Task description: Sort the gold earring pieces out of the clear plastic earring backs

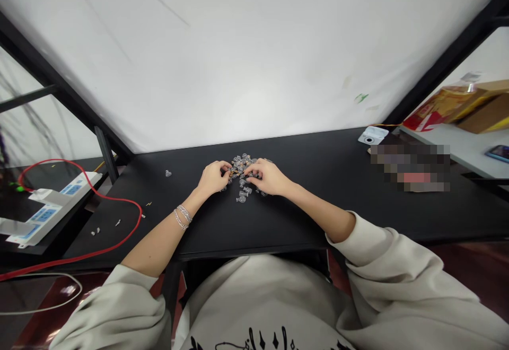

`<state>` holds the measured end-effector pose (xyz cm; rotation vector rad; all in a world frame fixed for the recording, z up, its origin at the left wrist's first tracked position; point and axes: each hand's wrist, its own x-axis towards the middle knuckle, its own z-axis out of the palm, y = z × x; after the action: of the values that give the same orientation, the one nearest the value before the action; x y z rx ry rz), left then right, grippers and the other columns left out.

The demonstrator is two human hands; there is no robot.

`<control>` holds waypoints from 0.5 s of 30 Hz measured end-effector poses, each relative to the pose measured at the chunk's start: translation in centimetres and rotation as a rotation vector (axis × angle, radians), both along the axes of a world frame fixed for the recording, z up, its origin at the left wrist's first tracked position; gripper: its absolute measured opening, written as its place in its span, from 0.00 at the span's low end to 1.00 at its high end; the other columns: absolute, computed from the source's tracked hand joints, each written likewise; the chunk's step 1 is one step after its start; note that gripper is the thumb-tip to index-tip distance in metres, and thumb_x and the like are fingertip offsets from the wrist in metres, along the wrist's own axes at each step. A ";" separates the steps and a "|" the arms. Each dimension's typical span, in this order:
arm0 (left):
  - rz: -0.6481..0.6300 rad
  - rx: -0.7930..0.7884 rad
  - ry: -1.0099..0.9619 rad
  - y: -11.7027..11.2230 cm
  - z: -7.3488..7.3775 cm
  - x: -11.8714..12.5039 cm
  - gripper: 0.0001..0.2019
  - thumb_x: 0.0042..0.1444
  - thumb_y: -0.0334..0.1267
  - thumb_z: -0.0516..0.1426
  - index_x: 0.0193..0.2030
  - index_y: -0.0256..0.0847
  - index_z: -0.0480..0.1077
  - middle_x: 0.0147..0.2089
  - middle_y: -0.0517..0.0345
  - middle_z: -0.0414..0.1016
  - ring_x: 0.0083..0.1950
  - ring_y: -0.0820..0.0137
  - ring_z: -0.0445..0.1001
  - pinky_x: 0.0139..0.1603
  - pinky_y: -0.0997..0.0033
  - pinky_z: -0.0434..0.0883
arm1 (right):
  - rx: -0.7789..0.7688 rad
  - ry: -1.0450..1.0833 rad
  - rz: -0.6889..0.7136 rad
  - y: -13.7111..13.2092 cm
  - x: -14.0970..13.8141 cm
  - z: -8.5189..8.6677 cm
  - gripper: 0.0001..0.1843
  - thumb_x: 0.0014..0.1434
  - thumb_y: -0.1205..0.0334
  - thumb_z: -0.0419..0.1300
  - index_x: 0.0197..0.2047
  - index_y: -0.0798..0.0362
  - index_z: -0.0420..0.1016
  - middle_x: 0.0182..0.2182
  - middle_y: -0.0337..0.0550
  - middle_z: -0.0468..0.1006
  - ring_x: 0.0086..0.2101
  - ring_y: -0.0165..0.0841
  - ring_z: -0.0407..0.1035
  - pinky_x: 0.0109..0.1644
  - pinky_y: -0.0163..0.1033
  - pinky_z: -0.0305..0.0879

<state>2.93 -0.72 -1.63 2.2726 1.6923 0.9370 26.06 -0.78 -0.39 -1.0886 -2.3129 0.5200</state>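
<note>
Clear plastic parts point(241, 181) heaped between left hand point(213, 177) and right hand point(268, 176)

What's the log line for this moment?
left hand: on clear plastic parts | right hand: on same parts | surface: black table

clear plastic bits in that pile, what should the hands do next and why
Probably the right hand should lift one piece off the edge of the heap of small clear plastic parts. It and the left hand are bunched over the heap with fingertips nearly meeting, and the parts lie piled on one another, so an edge piece looks easiest to free.
</note>
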 end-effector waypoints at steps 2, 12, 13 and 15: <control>-0.012 -0.021 -0.007 -0.1 0.1 0.1 0.11 0.50 0.28 0.60 0.41 0.42 0.78 0.34 0.55 0.79 0.29 0.68 0.72 0.35 0.68 0.70 | 0.013 -0.049 0.055 -0.5 -0.5 -0.2 0.14 0.62 0.64 0.60 0.51 0.48 0.80 0.38 0.46 0.70 0.37 0.32 0.66 0.47 0.39 0.64; -0.014 -0.083 -0.020 -0.1 0.2 0.2 0.13 0.51 0.26 0.59 0.43 0.41 0.77 0.36 0.55 0.80 0.29 0.68 0.72 0.36 0.67 0.71 | 0.024 -0.169 0.090 -1.5 -1.0 0.4 0.14 0.63 0.64 0.60 0.51 0.48 0.80 0.40 0.49 0.67 0.41 0.36 0.65 0.46 0.39 0.62; -0.011 -0.086 -0.021 0.0 0.2 0.2 0.13 0.51 0.26 0.59 0.43 0.41 0.77 0.35 0.55 0.80 0.30 0.68 0.72 0.37 0.67 0.71 | 0.011 -0.167 0.082 -1.5 -1.0 0.5 0.13 0.63 0.64 0.61 0.50 0.49 0.80 0.41 0.49 0.67 0.41 0.35 0.65 0.45 0.38 0.62; -0.011 -0.087 -0.032 0.0 0.1 0.2 0.13 0.52 0.26 0.59 0.43 0.41 0.77 0.36 0.55 0.80 0.31 0.68 0.73 0.38 0.67 0.72 | -0.015 -0.163 0.061 -1.5 -1.1 0.5 0.12 0.63 0.62 0.60 0.49 0.50 0.80 0.41 0.49 0.68 0.41 0.35 0.65 0.43 0.37 0.61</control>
<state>3.11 -0.75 -1.54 2.1979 1.6718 0.8753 25.00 -2.28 0.09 -1.1070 -2.4939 0.4893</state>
